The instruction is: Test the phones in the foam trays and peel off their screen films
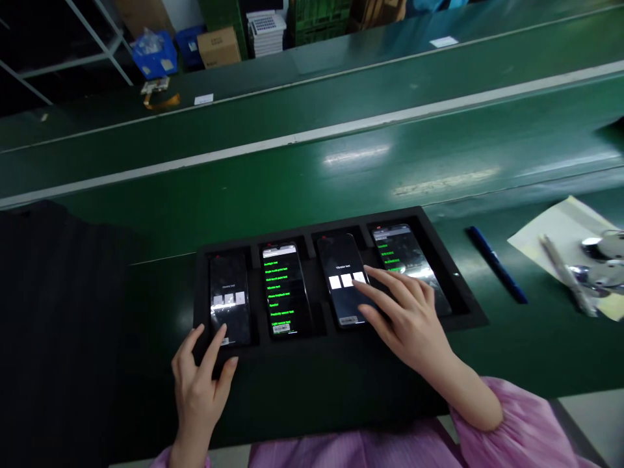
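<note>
Several smartphones lie side by side in the slots of a black foam tray [462, 296]. My left hand [197, 383] is at the near end of the leftmost phone [229, 270], fingers spread, index fingertip over its lower screen. That phone and the third phone [341, 250] both show "Vibrator test" with white squares. Above the right edge of the third phone is my right hand [407, 318], fingers apart, one fingertip by the rightmost square. Between them, a second phone [287, 292] shows a list in green text. The rightmost phone [414, 253] also shows green lines, partly hidden by my right hand.
A blue pen [497, 265] lies right of the tray. Farther right, a paper sheet [541, 227] bears a pale pen [565, 273] and round metallic items [607, 273]. Something black [58, 325] covers the left side. Past the green bench [234, 188] stand a blue bin [155, 55] and a cardboard box [219, 47].
</note>
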The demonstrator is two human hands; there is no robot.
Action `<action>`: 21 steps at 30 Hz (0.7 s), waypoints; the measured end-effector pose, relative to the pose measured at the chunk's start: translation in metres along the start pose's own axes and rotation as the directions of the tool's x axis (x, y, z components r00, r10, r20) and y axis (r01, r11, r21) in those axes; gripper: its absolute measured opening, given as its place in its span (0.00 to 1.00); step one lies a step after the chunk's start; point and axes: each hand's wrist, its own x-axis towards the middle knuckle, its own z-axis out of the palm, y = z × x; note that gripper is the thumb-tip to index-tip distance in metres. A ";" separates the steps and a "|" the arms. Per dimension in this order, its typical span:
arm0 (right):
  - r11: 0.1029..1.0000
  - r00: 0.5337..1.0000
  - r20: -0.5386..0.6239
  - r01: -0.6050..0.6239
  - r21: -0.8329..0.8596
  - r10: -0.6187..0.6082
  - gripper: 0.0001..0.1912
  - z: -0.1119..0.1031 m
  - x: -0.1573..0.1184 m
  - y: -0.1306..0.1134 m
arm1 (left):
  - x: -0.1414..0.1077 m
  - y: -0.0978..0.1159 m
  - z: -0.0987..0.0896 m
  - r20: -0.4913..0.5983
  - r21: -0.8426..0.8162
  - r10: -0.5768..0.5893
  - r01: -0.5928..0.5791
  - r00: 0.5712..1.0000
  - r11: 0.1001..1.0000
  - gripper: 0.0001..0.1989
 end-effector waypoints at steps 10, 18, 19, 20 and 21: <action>0.977 0.983 0.053 0.170 0.132 -0.179 0.16 0.011 0.032 -0.051 | 0.004 0.004 -0.002 0.014 0.019 -0.007 0.007 1.000 1.000 0.19; 0.990 0.989 0.081 0.115 0.076 -0.121 0.17 0.033 0.052 -0.074 | 0.003 0.004 -0.003 0.031 0.013 -0.029 0.029 0.999 0.999 0.20; 0.988 0.990 0.061 0.123 0.093 -0.128 0.17 0.030 0.050 -0.073 | 0.003 0.004 -0.003 0.029 0.011 -0.027 0.026 0.999 1.000 0.20; 0.985 0.990 0.044 0.132 0.109 -0.137 0.17 0.027 0.047 -0.071 | 0.003 0.004 -0.002 0.028 0.008 -0.025 0.025 0.999 1.000 0.20; 0.983 0.989 0.029 0.139 0.123 -0.144 0.16 0.023 0.044 -0.070 | 0.003 0.004 -0.002 0.029 0.007 -0.026 0.025 0.999 1.000 0.20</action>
